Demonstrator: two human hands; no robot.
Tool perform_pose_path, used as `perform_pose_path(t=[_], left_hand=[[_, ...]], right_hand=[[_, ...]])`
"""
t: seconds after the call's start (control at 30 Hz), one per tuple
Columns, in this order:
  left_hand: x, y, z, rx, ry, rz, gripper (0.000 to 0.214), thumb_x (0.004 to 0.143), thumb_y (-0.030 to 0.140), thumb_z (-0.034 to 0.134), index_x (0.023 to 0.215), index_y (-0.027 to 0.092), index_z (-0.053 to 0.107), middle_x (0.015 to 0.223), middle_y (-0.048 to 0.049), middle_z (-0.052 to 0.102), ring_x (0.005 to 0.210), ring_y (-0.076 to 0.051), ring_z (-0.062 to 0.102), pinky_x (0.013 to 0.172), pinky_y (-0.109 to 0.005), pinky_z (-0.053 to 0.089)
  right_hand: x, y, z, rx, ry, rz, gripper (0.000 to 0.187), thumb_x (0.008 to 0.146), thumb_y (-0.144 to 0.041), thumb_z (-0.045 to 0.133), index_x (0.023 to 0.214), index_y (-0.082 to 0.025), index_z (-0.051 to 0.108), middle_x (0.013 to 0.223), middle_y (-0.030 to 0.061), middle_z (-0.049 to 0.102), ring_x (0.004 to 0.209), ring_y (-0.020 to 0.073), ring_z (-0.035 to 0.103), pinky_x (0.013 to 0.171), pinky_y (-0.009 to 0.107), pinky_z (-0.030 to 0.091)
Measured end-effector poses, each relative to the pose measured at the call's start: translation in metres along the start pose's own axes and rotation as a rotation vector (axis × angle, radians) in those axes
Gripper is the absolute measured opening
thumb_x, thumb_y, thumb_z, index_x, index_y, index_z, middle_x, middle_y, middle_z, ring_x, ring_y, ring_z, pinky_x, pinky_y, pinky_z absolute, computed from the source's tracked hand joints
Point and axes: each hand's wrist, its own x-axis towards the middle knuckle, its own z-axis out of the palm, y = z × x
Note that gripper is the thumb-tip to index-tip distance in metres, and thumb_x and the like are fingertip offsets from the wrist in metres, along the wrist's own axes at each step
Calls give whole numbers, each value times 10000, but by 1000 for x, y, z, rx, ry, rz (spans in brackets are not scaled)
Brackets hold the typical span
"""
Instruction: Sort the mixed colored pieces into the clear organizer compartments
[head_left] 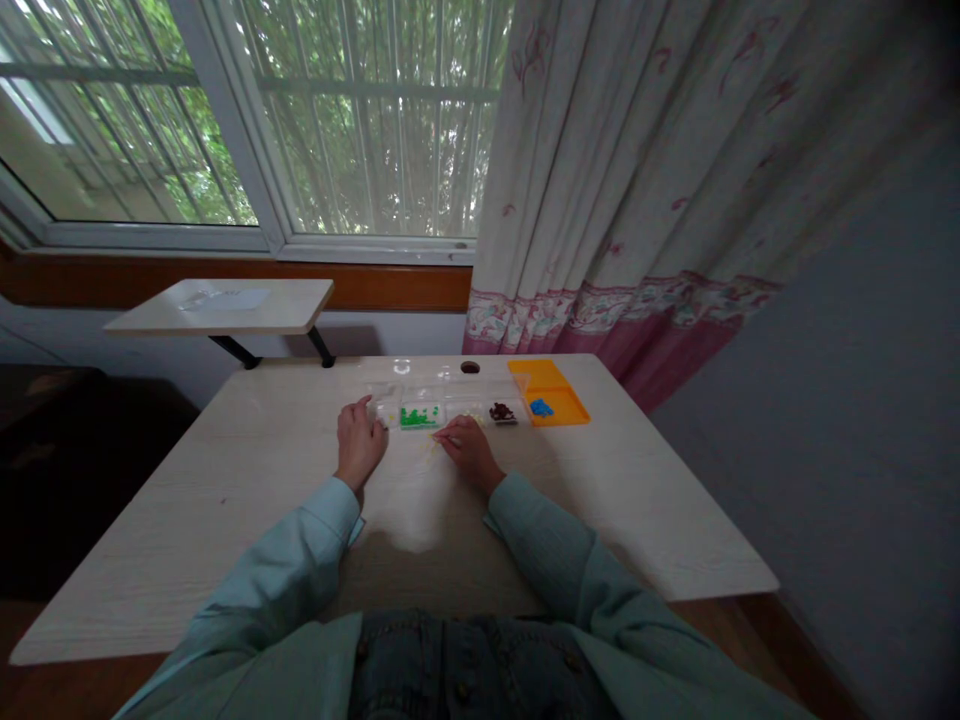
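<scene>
A clear plastic compartment box (450,392) with a raised see-through lid lies on the table. Green pieces (420,416) fill one compartment, dark brown pieces (502,412) another, and pale ones show faintly between them. At the box's left end, my left hand (360,440) has its thumb and index finger around the corner. My right hand (469,448) is in front of the box with its fingertips pinched together; what they hold is too small to name. Under those fingertips, a few thin yellowish bits (431,446) lie on the tabletop.
An orange tray (559,385) with small blue pieces (541,408) stands right of the box. Behind the box is a round hole (470,368) in the table (600,520). A raised shelf (285,310) at the back left holds a clear plastic item. A curtain (600,180) hangs behind.
</scene>
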Motion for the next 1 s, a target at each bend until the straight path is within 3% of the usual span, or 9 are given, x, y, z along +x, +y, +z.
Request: perform_pose_path(t=[0.33, 0.57, 0.63, 0.77, 1.0], left_hand=[[1, -2, -3, -51, -19, -25, 538, 805, 173, 511, 1334, 148, 419, 1127, -134, 460, 1101, -281, 462, 1005, -461, 396], [1, 14, -18, 50, 52, 7, 396, 858, 237, 521, 1252, 202, 545, 1164, -134, 471, 1126, -307, 438, 1002, -501, 353], [0, 20, -21, -9, -11, 114, 333, 887, 248, 493, 1206, 214, 583, 1146, -122, 505, 1111, -282, 457, 997, -473, 363], [-5, 31, -17, -170, -259, 338, 265, 923, 286, 458, 1126, 221, 616, 1034, -87, 592, 1037, -233, 509, 955, -407, 406], [-7, 43, -7, -247, -380, 433, 277, 956, 336, 417, 1065, 219, 644, 939, -75, 618, 935, -217, 528, 853, -364, 420]], right_hand=[[1, 2, 2, 57, 35, 21, 106, 850, -249, 647, 833, -227, 749, 805, 38, 643, 835, 174, 561, 807, 316, 432], [2, -2, -2, 57, 44, 31, 121, 861, -249, 633, 842, -224, 749, 785, 41, 629, 810, 174, 555, 784, 317, 439], [2, -4, -3, 47, 40, 19, 124, 863, -245, 628, 840, -228, 749, 788, 40, 631, 811, 174, 556, 787, 320, 438], [2, -6, -3, 70, 61, -3, 111, 852, -238, 636, 847, -228, 747, 799, 44, 633, 811, 178, 557, 780, 323, 445], [0, -3, 2, 88, 80, -44, 120, 850, -253, 632, 865, -235, 749, 789, 44, 623, 802, 179, 553, 775, 329, 452]])
